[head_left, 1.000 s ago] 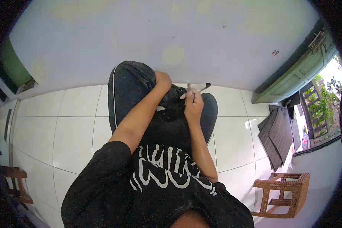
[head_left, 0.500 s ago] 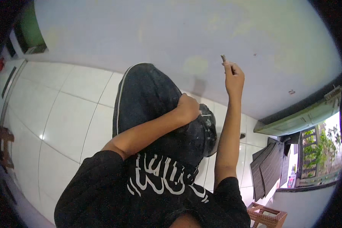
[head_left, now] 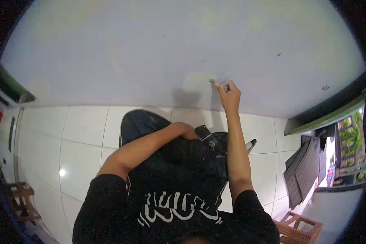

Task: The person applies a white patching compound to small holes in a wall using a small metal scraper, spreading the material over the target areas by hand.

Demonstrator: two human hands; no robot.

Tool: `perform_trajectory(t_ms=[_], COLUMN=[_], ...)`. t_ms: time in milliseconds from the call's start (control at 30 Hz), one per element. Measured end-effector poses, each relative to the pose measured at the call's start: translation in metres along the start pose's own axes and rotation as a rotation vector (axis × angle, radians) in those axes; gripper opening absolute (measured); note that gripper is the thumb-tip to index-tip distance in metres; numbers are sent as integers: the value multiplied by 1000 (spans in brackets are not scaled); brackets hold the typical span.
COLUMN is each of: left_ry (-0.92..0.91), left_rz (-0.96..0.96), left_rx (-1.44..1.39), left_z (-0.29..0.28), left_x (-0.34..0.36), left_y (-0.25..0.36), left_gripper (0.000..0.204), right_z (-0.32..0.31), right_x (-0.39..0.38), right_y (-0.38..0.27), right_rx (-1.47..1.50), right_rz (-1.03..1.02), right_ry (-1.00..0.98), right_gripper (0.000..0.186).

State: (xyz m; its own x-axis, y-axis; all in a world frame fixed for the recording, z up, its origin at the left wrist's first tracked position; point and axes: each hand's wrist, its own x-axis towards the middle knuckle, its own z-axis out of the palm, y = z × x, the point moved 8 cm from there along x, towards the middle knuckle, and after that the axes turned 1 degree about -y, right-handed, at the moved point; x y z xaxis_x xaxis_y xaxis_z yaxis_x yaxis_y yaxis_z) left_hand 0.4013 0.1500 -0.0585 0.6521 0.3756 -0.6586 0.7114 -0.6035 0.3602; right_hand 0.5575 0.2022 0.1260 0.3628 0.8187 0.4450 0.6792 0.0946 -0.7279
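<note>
My right hand [head_left: 230, 92] is raised close to the wall [head_left: 248, 49], pinching a short, thin grey-brown piece [head_left: 212, 81]. The piece's tip points at the wall beside a pale yellowish patch [head_left: 195, 81]; I cannot tell whether it touches. My left hand [head_left: 187, 131] is closed above my dark trousers [head_left: 144, 122]. A small dark brown block-like thing [head_left: 203, 130] with a pale lower edge sticks out at its fingers. Its kind is unclear, and the fingers are partly hidden.
White floor tiles [head_left: 85, 126] meet the wall's foot. A pale object with a dark tip [head_left: 251, 144] lies on the floor, partly behind my right forearm. To the right are dark grey panels [head_left: 303, 173], a woven-framed stool [head_left: 299, 227] and a window [head_left: 349, 142].
My right hand has come down and left with the thin piece, nearer the pale patch. The left hand has shifted slightly left and down, and the block-like thing now shows. My view has turned.
</note>
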Motion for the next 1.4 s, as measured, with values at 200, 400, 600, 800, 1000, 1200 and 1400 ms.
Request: perform_trajectory(t_ms=[200,400,600,800,1000,1200,1400], left_ry=[190,90,-34,-42,33,40,20], left_rz=[119,53,54,57,75,53,41], left_rx=[-206,-192,-164,-199,-195,-190,-193], left_z=[-15,-6,-2,-2,-2,-3,7], left_x=[50,50,59,60,63,66,74], left_y=[1,0,4,3,-3,-6,-13], left_gripper=[59,55,56,58,57,60,62], right_z=[4,-8,-8,-1,-12,-16,-4], right_x=[9,14,17,9,13,13,6], right_y=[58,18,12,41,30,21,35], right_rx=[-150,-224,-302,-244,-192,-200,-184], right_rz=[-185,-398,-350,-292,-303,-326,-293], right_ry=[2,24,-43,-26,91,72,1], right_gripper=[33,22,22,27,30,29,36])
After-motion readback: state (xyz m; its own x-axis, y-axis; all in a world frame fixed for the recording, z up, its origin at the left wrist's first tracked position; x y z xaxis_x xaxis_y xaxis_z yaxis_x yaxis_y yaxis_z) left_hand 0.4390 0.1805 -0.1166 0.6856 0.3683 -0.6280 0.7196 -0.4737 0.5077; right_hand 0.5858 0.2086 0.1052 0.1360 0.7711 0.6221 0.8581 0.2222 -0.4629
